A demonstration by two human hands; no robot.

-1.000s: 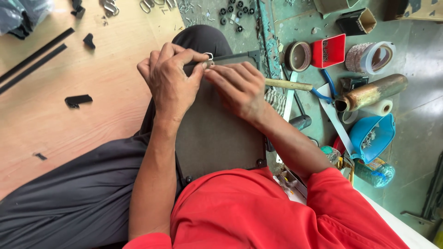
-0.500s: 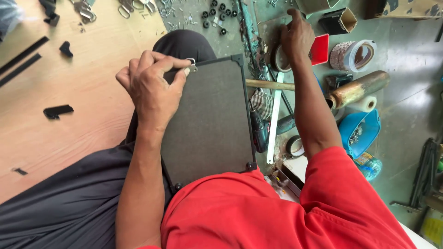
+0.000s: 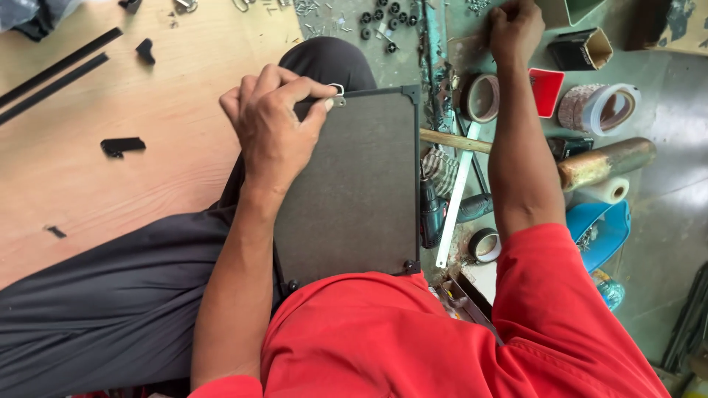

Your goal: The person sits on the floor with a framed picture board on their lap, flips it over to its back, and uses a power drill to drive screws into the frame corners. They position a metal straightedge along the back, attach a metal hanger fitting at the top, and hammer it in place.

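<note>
- On your lap lay the dark flat panel (image 3: 354, 191), its top edge by your knee.
- Your left hand (image 3: 273, 129) curled its fingers tight around a small metal clip (image 3: 336, 94) at the panel's top edge.
- Your right hand (image 3: 514, 29) reached far out to the floor, past the tape roll (image 3: 483, 97). You could not see if its fingers held anything.
- A red box (image 3: 546, 91) sat just beside that arm.

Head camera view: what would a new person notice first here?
First, the dark grey board with black metal corners, lying on the person's lap in the middle. The left hand pinches a small metal clip at its top edge. The right hand reaches far up among tape rolls on the floor.
</note>
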